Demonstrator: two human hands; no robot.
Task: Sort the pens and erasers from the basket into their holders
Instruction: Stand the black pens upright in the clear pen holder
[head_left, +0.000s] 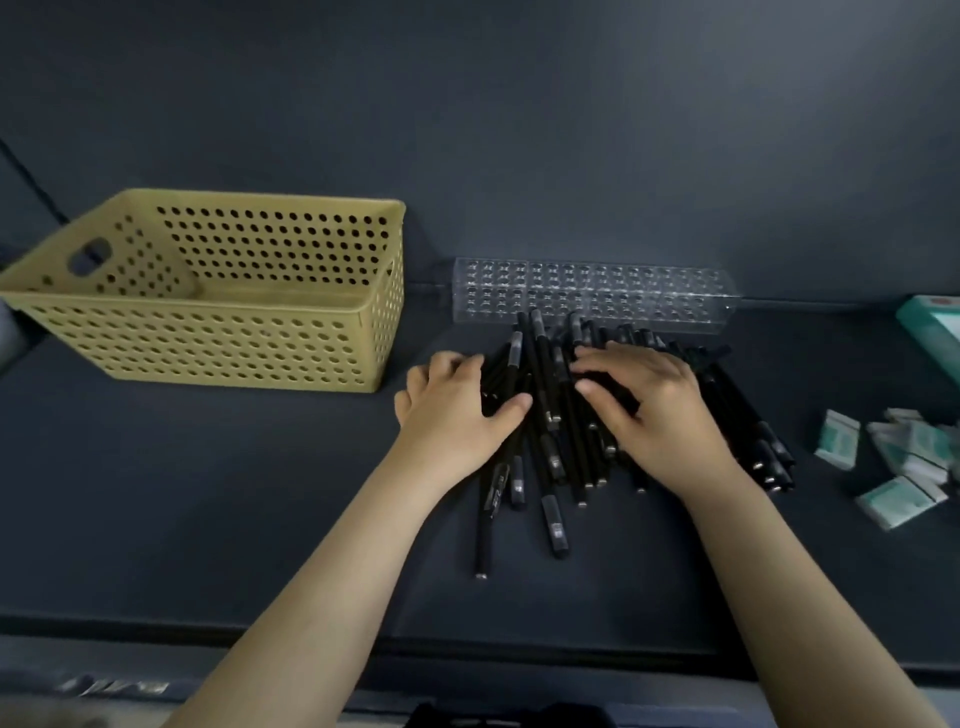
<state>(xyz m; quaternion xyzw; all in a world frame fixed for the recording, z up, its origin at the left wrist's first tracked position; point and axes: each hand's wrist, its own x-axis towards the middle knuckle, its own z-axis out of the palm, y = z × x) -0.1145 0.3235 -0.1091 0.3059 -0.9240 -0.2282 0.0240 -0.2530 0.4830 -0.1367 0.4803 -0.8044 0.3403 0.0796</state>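
Teal box (934, 332), erasers (909, 448) cut by right edge; pens (543, 384) partly hidden.

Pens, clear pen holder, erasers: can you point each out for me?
pens (551, 522), head view, on a loose pen at the pile's near edge.
clear pen holder (592, 288), head view, on its holed top.
erasers (901, 501), head view, on the nearest wrapped eraser.

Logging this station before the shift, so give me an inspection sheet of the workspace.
Surface: dark table, matte.
Job's things: black pens piled loose; clear holder behind them, no pen in it; erasers scattered right; yellow basket left, nothing seen inside.
Clutter: teal box at right edge.
Grips: left hand and right hand on the pen pile; right flat, left's hold unclear.
Cables: dark cable behind basket.
Surroundings: dark wall.
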